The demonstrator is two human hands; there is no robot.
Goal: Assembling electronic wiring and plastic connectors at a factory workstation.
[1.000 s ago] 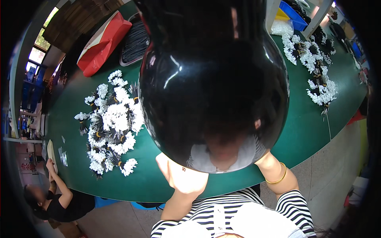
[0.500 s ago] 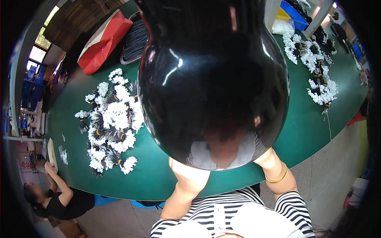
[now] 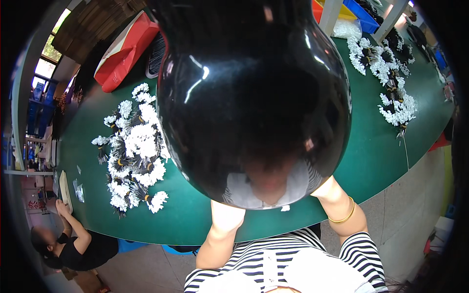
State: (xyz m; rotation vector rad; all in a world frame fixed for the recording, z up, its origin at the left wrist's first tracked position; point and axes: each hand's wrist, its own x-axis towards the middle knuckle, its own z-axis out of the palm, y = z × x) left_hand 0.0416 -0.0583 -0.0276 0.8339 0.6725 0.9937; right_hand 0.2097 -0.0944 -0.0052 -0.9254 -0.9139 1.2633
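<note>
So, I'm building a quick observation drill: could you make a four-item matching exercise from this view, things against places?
1. Glossy black rounded object
2. Gold bangle
3. Red bag
4. Blue bin

A. Around the right forearm
B. At the table's back left
C. Upper right of the picture
D. Hiding fingers of the left hand and right hand

1-D; 2-A; 3-B; 4-C

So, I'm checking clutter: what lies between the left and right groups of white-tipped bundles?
In the head view, a large glossy black rounded object appears between them, with green tabletop showing either side.
</note>
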